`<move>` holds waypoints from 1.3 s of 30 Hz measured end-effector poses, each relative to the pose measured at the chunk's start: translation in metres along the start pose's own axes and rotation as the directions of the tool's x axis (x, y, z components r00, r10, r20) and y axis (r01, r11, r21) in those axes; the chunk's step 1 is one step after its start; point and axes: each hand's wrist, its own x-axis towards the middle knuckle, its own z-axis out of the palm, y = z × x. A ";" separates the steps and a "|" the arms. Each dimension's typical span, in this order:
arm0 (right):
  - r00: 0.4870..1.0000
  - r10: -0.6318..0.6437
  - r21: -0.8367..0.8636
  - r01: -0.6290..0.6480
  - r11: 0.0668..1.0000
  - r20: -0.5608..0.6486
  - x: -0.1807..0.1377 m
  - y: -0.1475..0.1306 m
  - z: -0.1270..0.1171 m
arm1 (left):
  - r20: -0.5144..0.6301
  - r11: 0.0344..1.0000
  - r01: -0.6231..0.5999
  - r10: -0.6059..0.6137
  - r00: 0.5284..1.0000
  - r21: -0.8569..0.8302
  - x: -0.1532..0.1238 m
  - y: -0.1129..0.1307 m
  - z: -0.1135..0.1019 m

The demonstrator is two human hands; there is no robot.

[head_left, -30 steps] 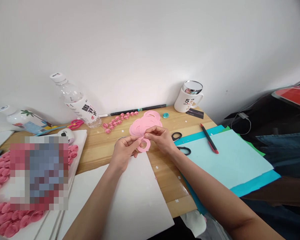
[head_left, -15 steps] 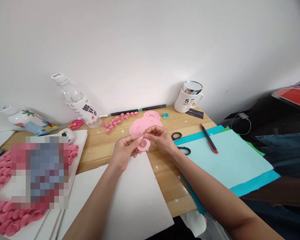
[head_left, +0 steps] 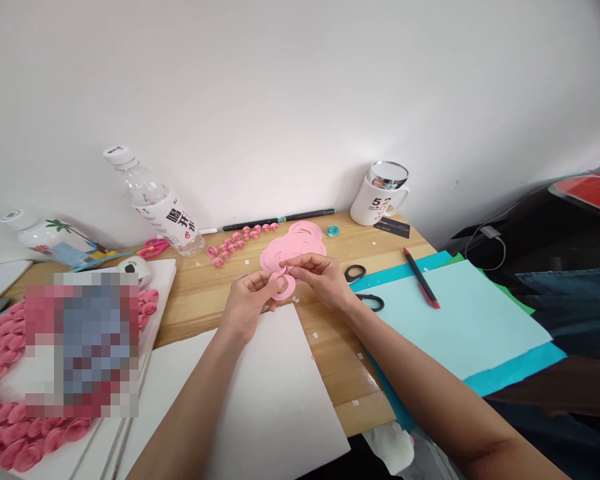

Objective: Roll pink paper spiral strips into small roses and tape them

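Between my two hands is a pink paper spiral strip (head_left: 286,289), its loop hanging below the fingertips. My left hand (head_left: 250,300) pinches it from the left side. The thumb and forefinger of my right hand (head_left: 321,277) grip its upper end. Just behind the hands lies a pile of flat pink paper spirals (head_left: 293,241). Several small rolled pink paper roses (head_left: 225,248) sit to the left of that pile, and one rolled teal paper rose (head_left: 333,231) is to its right.
White sheets (head_left: 275,393) lie under my forearms. Black-handled scissors (head_left: 371,302), pale blue paper (head_left: 460,313) and a pen (head_left: 422,277) are on the right. A mug (head_left: 375,200) and a water bottle (head_left: 167,213) stand by the wall. A board with pink roses (head_left: 55,437) is left.
The pink paper loop between my fingers has shifted slightly left and up, and its upper end looks more curled. Both hands keep their pinch. The view has moved a little.
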 end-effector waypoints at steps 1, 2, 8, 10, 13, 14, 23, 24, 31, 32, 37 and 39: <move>1.000 -0.005 -0.003 0.005 1.000 -0.004 0.000 0.000 0.000 | -0.001 1.000 0.004 -0.004 1.000 0.001 0.000 0.000 0.000; 1.000 -0.009 -0.003 0.009 1.000 -0.007 0.000 0.001 0.000 | 0.002 1.000 0.008 -0.008 1.000 0.002 -0.001 0.000 0.001; 1.000 0.015 0.045 -0.015 0.999 0.003 -0.002 -0.002 0.002 | 0.098 0.999 -0.032 0.034 0.995 -0.027 -0.003 -0.001 0.002; 1.000 0.019 0.046 -0.019 0.999 -0.001 -0.002 -0.003 0.002 | 0.115 0.999 -0.030 0.033 0.993 -0.030 -0.003 -0.001 0.001; 1.000 0.017 0.035 -0.016 0.999 -0.018 -0.002 -0.002 0.001 | 0.102 1.000 0.002 -0.001 0.995 -0.014 -0.003 0.000 0.001; 1.000 0.016 0.032 -0.015 0.999 -0.025 -0.002 -0.002 0.001 | 0.094 1.000 0.009 -0.008 0.996 -0.010 -0.002 0.000 0.001; 0.996 -0.034 -0.026 0.032 0.999 -0.085 0.000 -0.001 -0.001 | 0.085 0.999 -0.024 0.021 0.996 0.034 -0.003 0.001 0.002; 0.996 -0.027 -0.031 0.025 0.999 -0.086 0.000 -0.001 -0.001 | 0.085 0.999 -0.025 0.021 0.996 0.047 -0.003 0.001 0.002; 0.996 -0.018 -0.026 0.016 1.000 -0.088 0.000 0.001 -0.002 | 0.068 0.997 -0.017 0.012 0.998 0.070 -0.002 -0.001 0.001; 0.996 -0.013 -0.016 0.012 1.000 -0.084 0.001 0.002 -0.001 | 0.057 0.998 -0.008 0.004 0.998 0.060 -0.002 -0.001 0.001; 0.999 0.000 0.019 0.001 1.000 -0.047 0.002 0.005 -0.002 | 0.012 1.000 0.009 -0.010 1.000 0.015 -0.002 0.001 0.000; 0.998 -0.012 0.016 0.013 1.000 -0.061 0.002 0.005 -0.003 | 0.017 1.000 0.003 -0.004 1.000 0.021 -0.002 0.001 0.000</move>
